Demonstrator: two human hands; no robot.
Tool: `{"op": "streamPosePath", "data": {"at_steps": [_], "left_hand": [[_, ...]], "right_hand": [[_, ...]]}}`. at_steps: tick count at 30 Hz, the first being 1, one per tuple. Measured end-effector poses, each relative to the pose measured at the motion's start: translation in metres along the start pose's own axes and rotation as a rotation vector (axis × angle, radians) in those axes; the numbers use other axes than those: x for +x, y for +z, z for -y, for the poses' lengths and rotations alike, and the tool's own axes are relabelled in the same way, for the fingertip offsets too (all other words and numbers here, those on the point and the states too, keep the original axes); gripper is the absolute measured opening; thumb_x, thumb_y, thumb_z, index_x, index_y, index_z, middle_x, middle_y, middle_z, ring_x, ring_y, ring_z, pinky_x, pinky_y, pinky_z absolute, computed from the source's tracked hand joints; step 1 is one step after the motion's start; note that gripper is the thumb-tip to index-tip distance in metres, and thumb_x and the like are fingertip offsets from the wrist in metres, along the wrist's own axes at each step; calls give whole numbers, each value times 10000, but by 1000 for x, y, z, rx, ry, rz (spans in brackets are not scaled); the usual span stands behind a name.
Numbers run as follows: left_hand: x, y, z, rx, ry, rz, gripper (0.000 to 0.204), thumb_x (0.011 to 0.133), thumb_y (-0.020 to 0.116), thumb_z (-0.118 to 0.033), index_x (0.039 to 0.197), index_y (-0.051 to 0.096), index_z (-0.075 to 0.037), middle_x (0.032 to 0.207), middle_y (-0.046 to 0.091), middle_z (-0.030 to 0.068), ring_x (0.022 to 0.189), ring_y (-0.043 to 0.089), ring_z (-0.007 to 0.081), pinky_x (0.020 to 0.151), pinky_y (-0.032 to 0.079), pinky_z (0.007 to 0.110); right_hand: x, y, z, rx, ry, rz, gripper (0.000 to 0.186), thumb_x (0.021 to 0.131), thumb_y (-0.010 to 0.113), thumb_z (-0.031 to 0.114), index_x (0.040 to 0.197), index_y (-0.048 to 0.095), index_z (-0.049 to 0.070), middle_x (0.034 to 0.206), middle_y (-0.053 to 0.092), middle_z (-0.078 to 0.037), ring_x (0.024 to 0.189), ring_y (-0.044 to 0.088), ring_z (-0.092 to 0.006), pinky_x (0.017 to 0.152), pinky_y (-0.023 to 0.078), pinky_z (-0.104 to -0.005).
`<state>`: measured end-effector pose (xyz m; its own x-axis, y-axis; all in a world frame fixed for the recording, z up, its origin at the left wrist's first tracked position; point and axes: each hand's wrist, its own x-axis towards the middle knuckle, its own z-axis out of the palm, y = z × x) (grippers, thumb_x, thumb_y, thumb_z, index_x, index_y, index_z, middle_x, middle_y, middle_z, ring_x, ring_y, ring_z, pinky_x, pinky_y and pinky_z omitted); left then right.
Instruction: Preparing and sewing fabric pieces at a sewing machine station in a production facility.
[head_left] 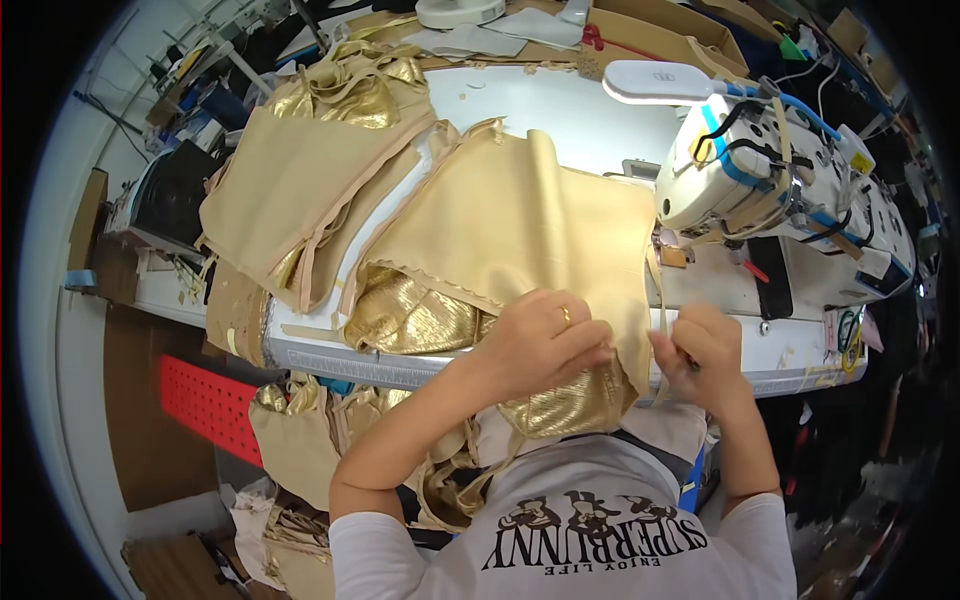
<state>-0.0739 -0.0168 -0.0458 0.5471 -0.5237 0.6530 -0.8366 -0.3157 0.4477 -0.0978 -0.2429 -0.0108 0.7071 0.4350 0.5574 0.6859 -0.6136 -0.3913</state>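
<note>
Head view, looking down over the worker's shoulders: both hands meet at the near edge of the sewing table [600, 110]. The left hand [540, 340], a ring on one finger, is closed over the near hem of a matte gold fabric piece [520, 220], fingers curled down so the tips are hidden under the cloth. The right hand [700, 350] is clenched just beside it, pinching the fabric's right edge together with a thin beige strap [660, 300] that runs up toward the machine; what exactly sits between the fingers is too small to make out.

The fabric piece lies spread on the table from the hands away to the far side, with a shiny metallic gold lining [415, 315] showing from under its left side and again below the hands, where it droops over the table edge.

To the far left a stack of similar gold pieces [300, 170] covers the table, partly overlapping. On the right stands a white sewing machine [760, 170]; its needle area is hidden behind the machine's head. A white lamp head [655, 82] hangs above it. More gold cloth [300, 440] hangs below the table, partly hidden by the left forearm.
</note>
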Motion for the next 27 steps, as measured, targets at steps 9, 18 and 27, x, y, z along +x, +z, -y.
{"op": "streamPosePath", "data": {"at_steps": [9, 18, 27], "left_hand": [[-29, -31, 39, 108, 30, 66, 236, 771, 751, -307, 898, 654, -134, 791, 572, -5, 696, 580, 209, 603, 460, 327], [-38, -60, 53, 427, 160, 154, 250, 800, 697, -302, 947, 604, -123, 839, 552, 0, 776, 570, 178, 617, 490, 315], [-54, -91, 69, 644, 188, 203, 172, 755, 683, -209, 870, 593, -118, 793, 535, -8, 763, 579, 162, 634, 472, 301]], "right_hand": [[-37, -8, -3, 168, 220, -275, 485, 761, 629, -159, 563, 273, 104, 504, 343, -26, 419, 314, -163, 424, 201, -313], [-64, -21, -9, 264, 252, -232, 487, 756, 621, -163, 559, 265, 105, 504, 348, -23, 416, 310, -156, 427, 198, -299], [-104, -37, -36, 412, 379, -313, 503, 814, 633, -103, 590, 233, 103, 530, 303, -2, 474, 266, -112, 469, 168, -291]]}}
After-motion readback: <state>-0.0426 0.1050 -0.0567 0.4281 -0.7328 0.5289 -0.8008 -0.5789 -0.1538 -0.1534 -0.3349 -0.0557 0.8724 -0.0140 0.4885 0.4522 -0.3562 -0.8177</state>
